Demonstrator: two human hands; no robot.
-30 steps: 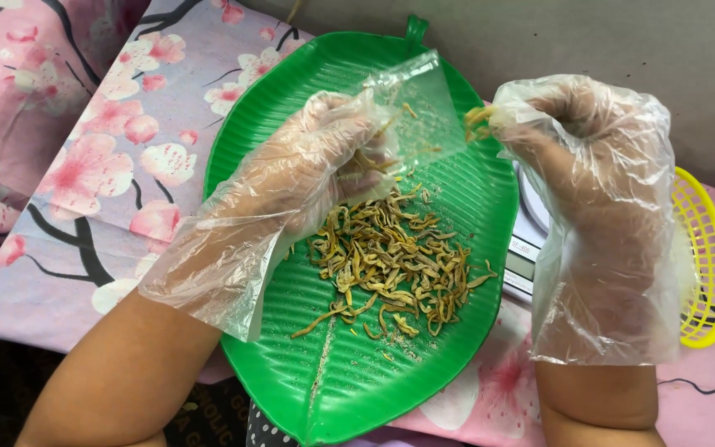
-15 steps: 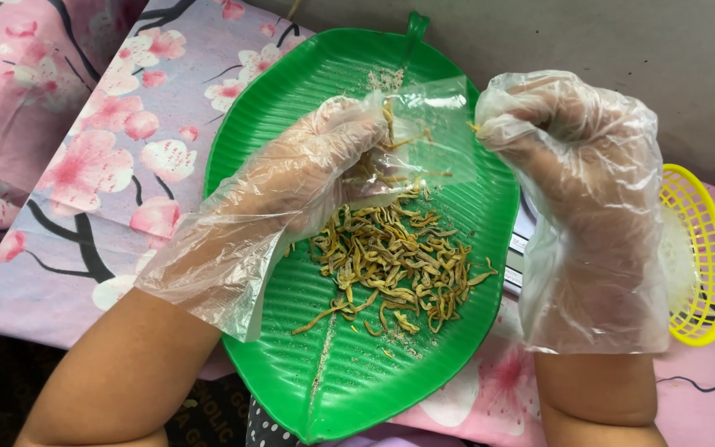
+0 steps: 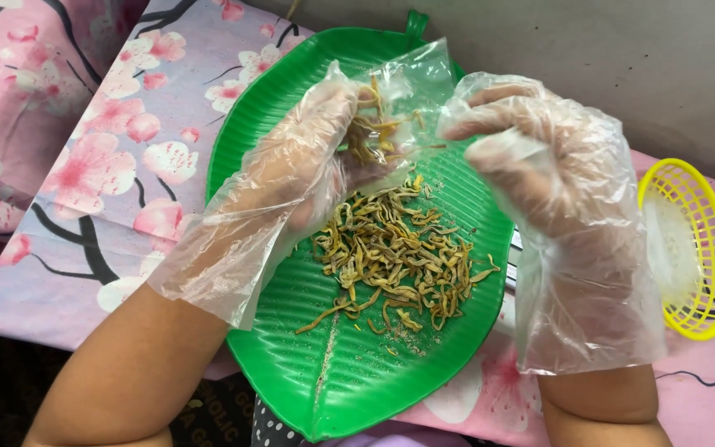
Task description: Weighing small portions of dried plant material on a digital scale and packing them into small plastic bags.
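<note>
A green leaf-shaped tray (image 3: 324, 372) is lying at lower centre, bearing a heap of dried yellowish strips (image 3: 395, 257) mid-frame. Above it, the gloved left hand (image 3: 291, 178) is pinching a clump of strips while the gloved right hand (image 3: 539, 157) is curling loosely, gripping nothing I can make out; a yellow basket (image 3: 693, 248) is sitting at right

- This looks like a place where food is made ready, such as a home kitchen or a small food stall.
- A pink cloth with painted flowers (image 3: 84, 174) covers the table.
- A green leaf-shaped tray (image 3: 291, 364) holds thin yellow-brown food strips (image 3: 399, 257).
- A yellow plastic basket (image 3: 693, 248) sits at the right.
- The hands wear thin see-through gloves (image 3: 589, 248), like people use with food.
</note>
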